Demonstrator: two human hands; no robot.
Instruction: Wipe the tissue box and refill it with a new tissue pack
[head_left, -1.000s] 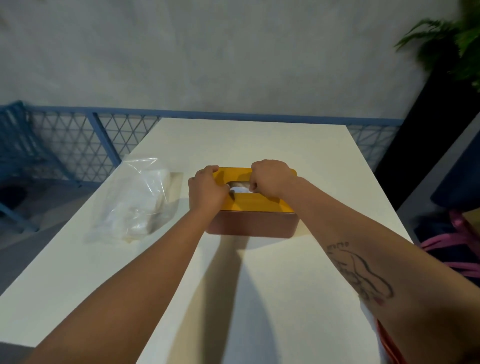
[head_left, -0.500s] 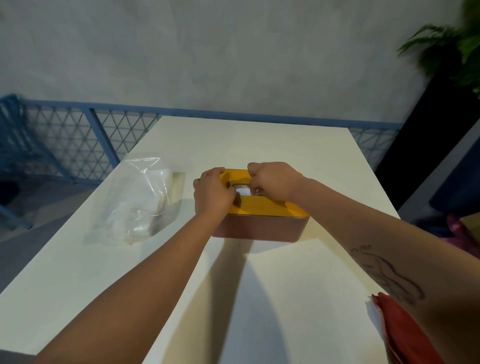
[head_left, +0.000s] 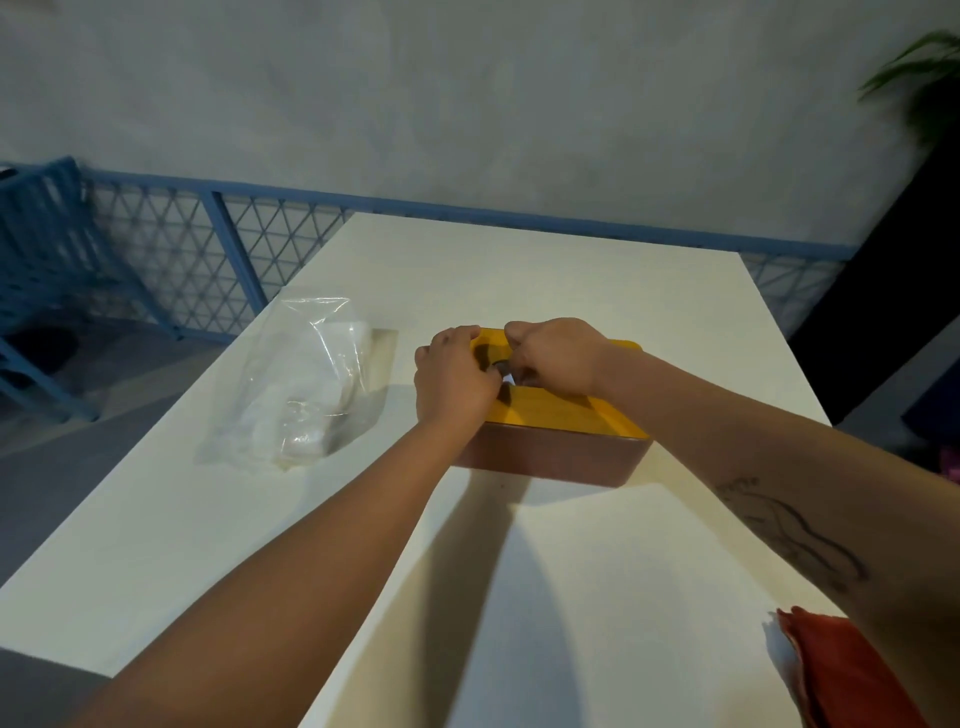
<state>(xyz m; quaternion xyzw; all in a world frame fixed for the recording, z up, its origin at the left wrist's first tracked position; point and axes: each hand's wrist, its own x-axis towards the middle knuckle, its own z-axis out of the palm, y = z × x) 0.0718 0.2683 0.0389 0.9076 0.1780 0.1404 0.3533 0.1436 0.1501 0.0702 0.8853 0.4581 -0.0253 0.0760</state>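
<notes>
The brown rectangular tissue box with a yellow lid (head_left: 558, 415) stands mid-table. The left hand (head_left: 453, 383) and right hand (head_left: 558, 356) curl their fingers into the lid's opening, gripping its edge. The lid looks stiff and light; that edge seems the best hold.

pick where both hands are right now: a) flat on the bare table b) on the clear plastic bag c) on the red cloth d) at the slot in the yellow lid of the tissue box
d: the left hand and right hand meet over the opening in the yellow lid of the tissue box, while the plastic bag lies apart to the left and the red cloth sits untouched at the near right.
</notes>
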